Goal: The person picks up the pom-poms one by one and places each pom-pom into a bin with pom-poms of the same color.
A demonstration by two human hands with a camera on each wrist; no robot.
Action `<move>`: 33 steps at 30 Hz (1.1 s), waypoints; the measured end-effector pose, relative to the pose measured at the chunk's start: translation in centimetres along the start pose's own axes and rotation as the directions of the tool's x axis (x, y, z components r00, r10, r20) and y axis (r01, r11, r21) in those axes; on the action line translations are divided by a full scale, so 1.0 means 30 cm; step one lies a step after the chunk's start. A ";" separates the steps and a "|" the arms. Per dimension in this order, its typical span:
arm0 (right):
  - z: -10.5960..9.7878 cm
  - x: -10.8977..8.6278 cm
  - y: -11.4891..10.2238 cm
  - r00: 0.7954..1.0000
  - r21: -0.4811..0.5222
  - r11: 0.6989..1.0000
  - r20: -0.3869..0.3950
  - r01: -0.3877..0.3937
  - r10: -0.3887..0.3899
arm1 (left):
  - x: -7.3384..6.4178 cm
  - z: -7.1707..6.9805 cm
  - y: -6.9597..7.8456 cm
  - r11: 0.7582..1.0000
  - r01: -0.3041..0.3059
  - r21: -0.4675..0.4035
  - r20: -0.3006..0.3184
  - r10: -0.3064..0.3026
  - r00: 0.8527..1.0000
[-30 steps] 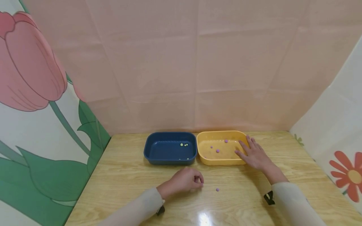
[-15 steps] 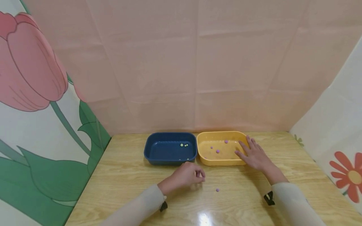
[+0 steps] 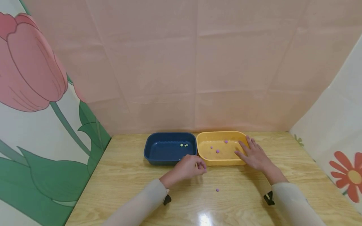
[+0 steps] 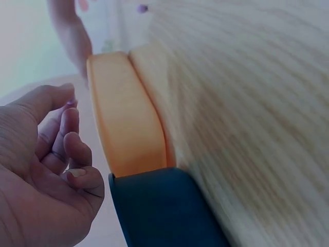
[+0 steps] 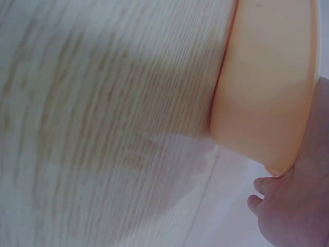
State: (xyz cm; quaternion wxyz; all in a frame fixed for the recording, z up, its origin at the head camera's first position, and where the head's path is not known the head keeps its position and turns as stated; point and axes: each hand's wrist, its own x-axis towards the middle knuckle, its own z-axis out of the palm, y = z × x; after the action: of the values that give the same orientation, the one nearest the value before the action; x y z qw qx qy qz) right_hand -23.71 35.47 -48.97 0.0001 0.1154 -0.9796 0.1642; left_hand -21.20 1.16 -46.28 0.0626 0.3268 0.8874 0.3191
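Observation:
Between thumb and index fingertip, my left hand [image 3: 188, 168] pinches a tiny purple bead [image 4: 71, 102], best seen in the left wrist view. That hand hovers by the front edges where the blue tray [image 3: 161, 154] and the yellow tray [image 3: 223, 162] meet. Spread fingers of my right hand [image 3: 255, 158] rest over the right end of the yellow tray. Several purple beads [image 3: 217, 151] lie scattered inside the yellow tray. Small pale green beads [image 3: 181, 145] sit in the right part of the blue tray, some hidden by my left hand.
One loose purple bead [image 3: 217, 190] lies on the wooden table [image 3: 118, 188] in front of the yellow tray. A pink cloth backdrop [image 3: 195, 78] hangs behind the trays. Floral-print panels stand at the left and right sides.
My left hand has moved forward and slightly right, from the tabletop up to the trays' front edges. The right hand and both trays have stayed put.

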 end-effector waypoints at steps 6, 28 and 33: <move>-0.001 -0.001 -0.002 1.000 0.000 1.000 -0.002 0.002 -0.002 | 0.022 -0.012 0.006 1.000 -0.005 -0.005 -0.020 0.005 1.000; -0.001 0.000 0.001 1.000 0.002 1.000 -0.009 0.009 -0.009 | 0.117 -0.031 -0.013 0.996 0.089 -0.019 -0.038 -0.090 0.995; 0.001 0.000 0.003 1.000 0.001 1.000 -0.006 0.009 -0.009 | 0.141 -0.030 -0.018 0.994 0.110 -0.026 -0.046 -0.111 0.993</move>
State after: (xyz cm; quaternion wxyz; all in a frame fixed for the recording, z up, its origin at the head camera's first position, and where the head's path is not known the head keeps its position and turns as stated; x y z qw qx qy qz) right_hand -23.74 35.54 -49.04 0.0037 0.1192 -0.9790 0.1651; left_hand -25.08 3.00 -45.47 0.0631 0.2687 0.9015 0.3333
